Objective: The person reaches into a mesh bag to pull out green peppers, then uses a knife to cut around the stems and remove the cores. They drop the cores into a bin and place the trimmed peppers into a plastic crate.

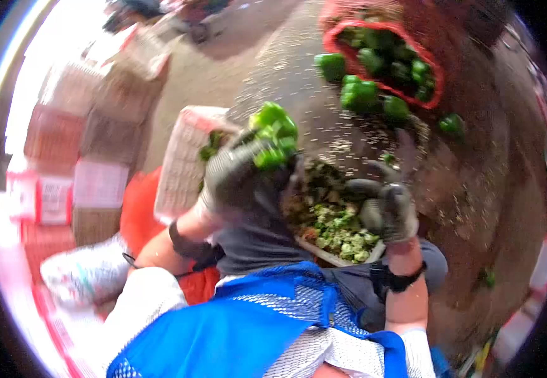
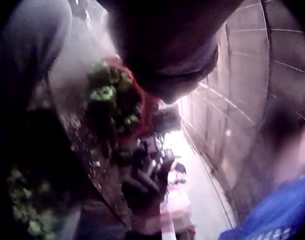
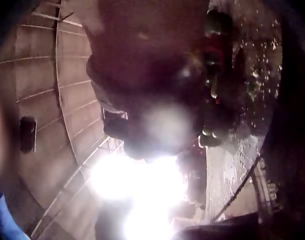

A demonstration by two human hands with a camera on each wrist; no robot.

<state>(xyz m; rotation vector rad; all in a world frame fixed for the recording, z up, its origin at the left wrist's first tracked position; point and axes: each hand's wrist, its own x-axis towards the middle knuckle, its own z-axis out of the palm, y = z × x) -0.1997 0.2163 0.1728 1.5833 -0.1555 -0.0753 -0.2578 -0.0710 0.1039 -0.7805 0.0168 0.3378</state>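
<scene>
Gripped green peppers in gloved left hand

Curled the fingers round them beside a pale crate, too blurred to count. Had the gloved right hand open, fingers apart, by a pale-rimmed container of green pieces. Lay farther forward: loose peppers on speckled ground, near a red-rimmed bag with more peppers inside.

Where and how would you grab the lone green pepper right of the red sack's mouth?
Probably from above, gripping the rounded sides of the green bell pepper: it lies apart on the ground, just outside the red mesh sack.
</scene>
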